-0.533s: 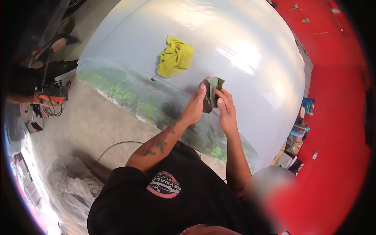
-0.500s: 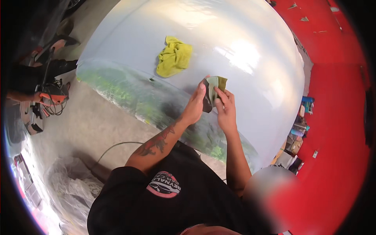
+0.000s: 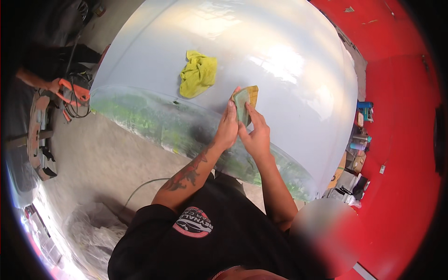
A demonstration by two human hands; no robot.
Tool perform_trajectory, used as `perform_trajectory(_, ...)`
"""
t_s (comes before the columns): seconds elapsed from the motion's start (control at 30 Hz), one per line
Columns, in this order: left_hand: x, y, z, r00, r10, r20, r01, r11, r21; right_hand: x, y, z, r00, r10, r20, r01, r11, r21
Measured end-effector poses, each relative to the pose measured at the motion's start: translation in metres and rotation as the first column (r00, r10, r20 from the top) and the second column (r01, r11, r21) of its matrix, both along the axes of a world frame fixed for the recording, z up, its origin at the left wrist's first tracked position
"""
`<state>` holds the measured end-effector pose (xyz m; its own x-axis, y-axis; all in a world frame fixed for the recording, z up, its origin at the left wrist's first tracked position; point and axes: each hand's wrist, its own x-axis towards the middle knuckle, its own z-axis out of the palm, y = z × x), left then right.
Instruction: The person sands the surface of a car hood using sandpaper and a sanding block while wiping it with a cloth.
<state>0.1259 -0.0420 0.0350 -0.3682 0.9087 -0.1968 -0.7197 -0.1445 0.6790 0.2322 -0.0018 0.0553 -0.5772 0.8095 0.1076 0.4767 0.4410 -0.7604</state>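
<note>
My left hand [image 3: 226, 127] is closed along the left side of a folded sanding sheet [image 3: 243, 102], pale green on the near face with a yellowish-brown part behind. My right hand [image 3: 255, 136] grips the same sheet, fingertips on its pale green face and thumb low near my left hand. Both hands are over a large, glossy pale car panel [image 3: 303, 112], which has a mottled green and grey band along its near edge. A crumpled yellow-green cloth [image 3: 198, 74] lies on the panel, up and left of my hands.
At far left a co-worker's hand [image 3: 53, 85] holds an orange power tool [image 3: 74, 93] with cables. A hose [image 3: 140, 186] crosses the floor near plastic sheeting [image 3: 93, 224]. Cans, bottles and boxes [image 3: 361, 144] line the right side beside a red surface [image 3: 396, 210].
My hands have shifted slightly left, and the sheet now shows its green face with yellowish-brown behind instead of dark grey. The view has shifted, and the co-worker's tool sits higher and farther right in it.
</note>
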Motion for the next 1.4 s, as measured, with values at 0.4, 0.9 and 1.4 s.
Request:
perform_trajectory(0.4,-0.027,-0.013,-0.001,0.992,-0.108,-0.058,0.105,0.994,-0.041,0.007,0.002,-0.013,0.993,0.042,-0.114,-0.059,0.986,-0.153)
perform_trajectory(0.9,-0.162,0.069,-0.064,-0.284,-0.359,-0.889,-0.46,0.865,-0.202,0.039,0.072,-0.052,0.865,0.263,0.427,-0.418,0.849,0.323)
perform_trajectory(1.4,-0.107,0.149,0.004,-0.069,-0.035,-0.997,-0.285,0.959,-0.014,-0.024,0.099,-0.091,0.901,0.264,0.344,-0.41,0.779,0.474)
